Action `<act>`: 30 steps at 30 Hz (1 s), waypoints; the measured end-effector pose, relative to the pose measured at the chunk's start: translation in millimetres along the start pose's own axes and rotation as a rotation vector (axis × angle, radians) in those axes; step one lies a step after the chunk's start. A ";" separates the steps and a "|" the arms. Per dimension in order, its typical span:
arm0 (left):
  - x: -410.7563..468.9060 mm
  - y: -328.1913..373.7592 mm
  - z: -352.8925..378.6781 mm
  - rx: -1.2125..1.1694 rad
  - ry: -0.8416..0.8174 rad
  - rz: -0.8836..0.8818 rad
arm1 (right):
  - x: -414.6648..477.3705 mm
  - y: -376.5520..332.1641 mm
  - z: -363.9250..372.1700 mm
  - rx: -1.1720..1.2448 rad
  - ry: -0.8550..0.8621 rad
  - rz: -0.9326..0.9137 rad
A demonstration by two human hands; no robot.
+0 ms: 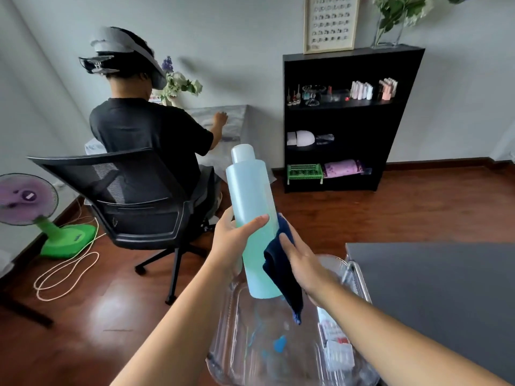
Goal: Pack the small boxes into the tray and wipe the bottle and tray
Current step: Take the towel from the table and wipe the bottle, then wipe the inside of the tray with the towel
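Above the tray (pixel 223 358), at centre: the bottle (pixel 250 196), pale blue-green with a rounded cap, raised clear of the tray and leaning slightly to the left. My left hand (pixel 232 240) grips its lower half, thumb laid across the front, the other fingers wrapped out of sight behind. My right hand (pixel 305 264) holds a dark blue cloth (pixel 281 270) against the bottle's right side. Its fingers lie close together, clamped on the cloth, with the thumb hidden. 1 corner of the cloth hangs below the bottle's base.

Below: the tray is clear plastic with blue marks on its floor. Small boxes (pixel 338 351), white with red print, sit along its right side under my right forearm. I cannot tell how many.

Right: a grey table (pixel 446 288), its near-left edge just beside the tray.

Background: a second person (pixel 147 135) sits with their back to me in a black mesh chair (pixel 133 201). A green and purple fan (pixel 36 207) stands on the wooden floor at left, with a pale cord (pixel 67 274) looped near its base. A black shelf (pixel 354 121) stands against the far wall, carrying small bottles, a green basket and a pink roll.
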State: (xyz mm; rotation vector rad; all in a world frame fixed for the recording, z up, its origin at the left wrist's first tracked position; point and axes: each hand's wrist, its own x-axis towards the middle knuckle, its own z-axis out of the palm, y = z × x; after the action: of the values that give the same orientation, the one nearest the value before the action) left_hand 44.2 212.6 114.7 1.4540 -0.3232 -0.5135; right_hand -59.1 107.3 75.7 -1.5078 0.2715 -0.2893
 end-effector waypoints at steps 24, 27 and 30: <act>3.2 -151.2 -37.4 0.616 0.243 -0.054 | -2.8 156.6 -10.8 -0.310 0.091 0.363; 12.3 -170.8 -35.6 0.604 0.262 -0.061 | -3.8 202.5 1.1 -0.550 -0.126 0.412; 21.4 -185.8 -35.0 0.553 0.267 -0.101 | -17.4 242.9 8.1 -0.960 -0.341 0.336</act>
State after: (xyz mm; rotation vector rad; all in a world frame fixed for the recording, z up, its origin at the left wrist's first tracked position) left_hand 54.9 224.5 -74.9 2.0598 -0.1840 -0.3124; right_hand -67.9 131.1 -166.6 -2.3703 0.4112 0.4374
